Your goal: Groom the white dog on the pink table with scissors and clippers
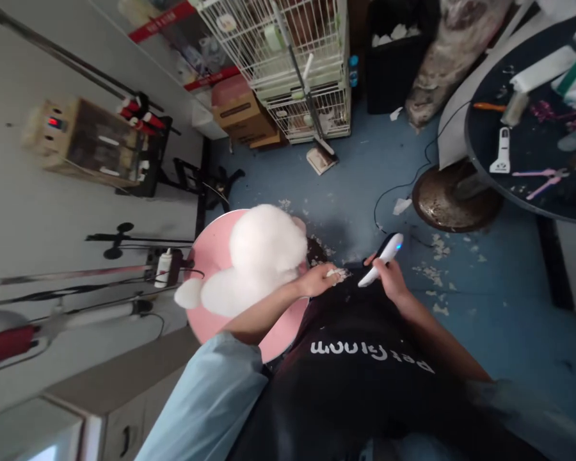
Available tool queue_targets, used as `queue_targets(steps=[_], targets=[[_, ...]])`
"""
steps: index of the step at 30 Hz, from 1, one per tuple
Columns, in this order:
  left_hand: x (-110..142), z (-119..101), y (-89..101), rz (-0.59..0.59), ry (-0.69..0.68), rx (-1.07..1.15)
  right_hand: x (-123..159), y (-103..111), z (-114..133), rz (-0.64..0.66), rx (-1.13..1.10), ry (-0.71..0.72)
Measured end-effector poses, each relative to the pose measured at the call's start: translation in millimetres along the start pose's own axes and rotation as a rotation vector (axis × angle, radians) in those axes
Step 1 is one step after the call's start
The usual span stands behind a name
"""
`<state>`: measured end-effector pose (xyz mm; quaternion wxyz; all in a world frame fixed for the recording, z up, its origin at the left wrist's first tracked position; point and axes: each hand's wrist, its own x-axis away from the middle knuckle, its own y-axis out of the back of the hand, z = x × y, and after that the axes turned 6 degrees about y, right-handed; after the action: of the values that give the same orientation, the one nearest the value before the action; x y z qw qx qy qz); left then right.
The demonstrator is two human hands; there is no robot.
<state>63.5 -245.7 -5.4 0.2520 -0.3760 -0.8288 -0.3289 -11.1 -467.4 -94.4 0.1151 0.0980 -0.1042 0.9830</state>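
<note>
A fluffy white dog (264, 256) with rounded fur is on a round pink grooming table (281, 336). My left hand (317, 280) reaches across the table's right edge, fingers closed around a tuft of white fur (338, 274) in front of my apron. In my right hand (392, 280) is a white and black hair clipper (383, 259) with a blue light on it. The clipper's lower end points toward the tuft, with a small gap between them. The dog's face cannot be made out from here.
Fur clippings (434, 275) are scattered over the blue floor (345, 186). At the right, a round black table (484, 121) carries tools. White cages (302, 96), a cardboard box (247, 115) and a black bin (388, 77) line the back. A cable (403, 186) trails across the floor.
</note>
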Motion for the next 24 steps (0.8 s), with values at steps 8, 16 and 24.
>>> queue_targets(steps=[8, 16, 24], targets=[[17, -10, -11.0, 0.035, -0.028, 0.151, 33, -6, 16, -0.243, -0.466, -0.071], [24, -19, -7.1, 0.010, -0.089, 0.002, 34, -33, 23, -0.228, -0.478, -0.139], [23, -14, 5.7, -0.041, -0.126, -0.005, 22, -46, 22, -0.094, -0.505, -0.166]])
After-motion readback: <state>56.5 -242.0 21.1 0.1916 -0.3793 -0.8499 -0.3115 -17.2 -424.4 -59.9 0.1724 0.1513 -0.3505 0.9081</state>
